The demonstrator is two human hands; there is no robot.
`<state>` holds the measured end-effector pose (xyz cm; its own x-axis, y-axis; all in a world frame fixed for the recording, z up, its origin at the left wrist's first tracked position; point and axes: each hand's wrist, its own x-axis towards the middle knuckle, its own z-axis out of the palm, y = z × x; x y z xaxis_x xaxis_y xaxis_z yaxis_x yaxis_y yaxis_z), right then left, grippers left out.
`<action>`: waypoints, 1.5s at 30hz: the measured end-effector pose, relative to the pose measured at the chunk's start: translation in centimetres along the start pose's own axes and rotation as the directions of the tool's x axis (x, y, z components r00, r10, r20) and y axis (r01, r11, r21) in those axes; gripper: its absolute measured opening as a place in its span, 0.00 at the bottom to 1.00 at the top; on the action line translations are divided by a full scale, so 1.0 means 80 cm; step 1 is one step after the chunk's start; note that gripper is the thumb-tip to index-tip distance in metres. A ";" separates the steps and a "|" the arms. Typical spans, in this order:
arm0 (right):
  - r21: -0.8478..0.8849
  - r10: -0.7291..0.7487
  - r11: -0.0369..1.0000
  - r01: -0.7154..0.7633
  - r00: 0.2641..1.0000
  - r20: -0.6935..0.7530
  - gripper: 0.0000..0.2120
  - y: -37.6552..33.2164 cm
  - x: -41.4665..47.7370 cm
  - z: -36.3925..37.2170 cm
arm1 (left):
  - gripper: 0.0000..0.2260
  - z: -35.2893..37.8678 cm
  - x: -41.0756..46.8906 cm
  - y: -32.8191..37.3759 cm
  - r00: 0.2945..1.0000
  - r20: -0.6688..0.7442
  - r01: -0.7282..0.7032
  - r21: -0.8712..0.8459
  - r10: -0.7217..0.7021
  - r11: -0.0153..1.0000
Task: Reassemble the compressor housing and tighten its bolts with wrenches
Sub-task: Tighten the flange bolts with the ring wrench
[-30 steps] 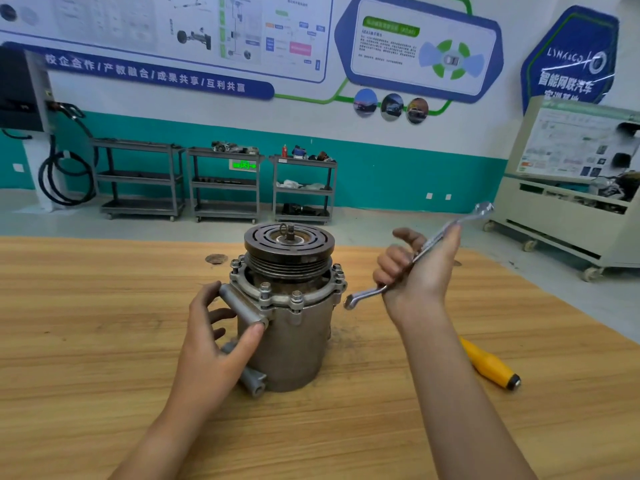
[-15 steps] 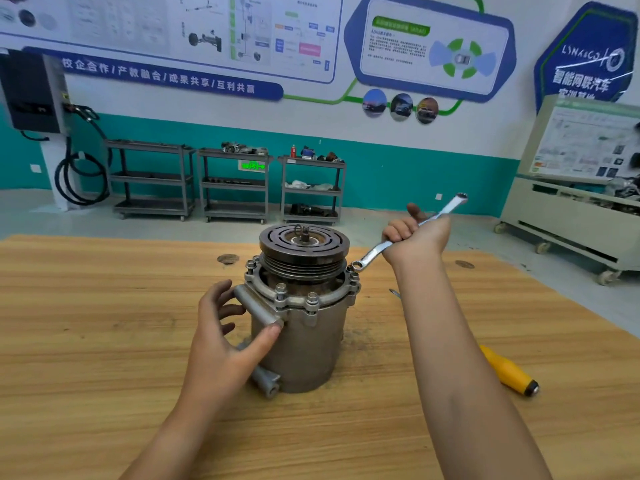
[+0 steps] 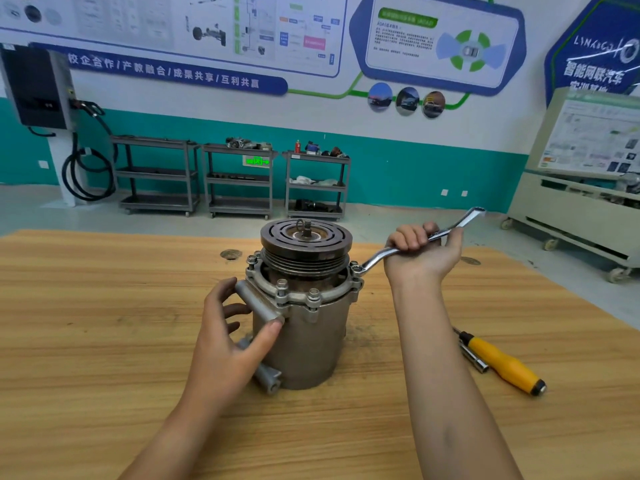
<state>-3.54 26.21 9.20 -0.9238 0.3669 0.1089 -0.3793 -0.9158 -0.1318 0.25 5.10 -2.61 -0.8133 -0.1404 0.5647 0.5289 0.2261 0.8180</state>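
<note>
The grey metal compressor stands upright on the wooden table, its dark pulley on top and a ring of bolts round the flange. My left hand grips the tube-shaped port on the compressor's left side, thumb against its front end. My right hand holds a silver ring wrench by the middle of its shank. The wrench's lower ring sits on the bolt at the flange's right side, and its other end points up and to the right.
A yellow-handled screwdriver and a small socket piece lie on the table to the right of my right forearm. A round hole is in the tabletop behind the compressor. Shelving carts and a wheeled training stand are on the floor beyond.
My right hand has brought the wrench left and down from mid-air until its ring end sits on the right flange bolt. My left hand has kept its grip on the port.
</note>
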 end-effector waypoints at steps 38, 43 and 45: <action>-0.337 -0.339 -0.199 0.920 0.258 0.905 0.18 0.078 -0.121 -0.067 | 0.31 0.004 -0.005 0.001 1.000 0.000 0.022 -0.026 -0.022 0.999; -0.375 -0.238 -0.295 0.879 0.312 0.920 0.25 0.089 -0.118 -0.044 | 0.31 0.005 -0.004 0.005 1.000 -0.015 0.007 -0.060 -0.008 0.998; -0.355 -0.146 -0.430 0.830 0.323 0.935 0.22 0.099 -0.122 -0.042 | 0.30 0.007 -0.002 0.002 1.000 -0.022 -0.011 -0.054 0.009 0.999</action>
<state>2.30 15.92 3.81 -0.1952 0.1004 0.9756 -0.6218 0.7566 -0.2022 0.33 5.69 -2.62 -0.8026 -0.1596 0.5747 0.5498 0.1756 0.8166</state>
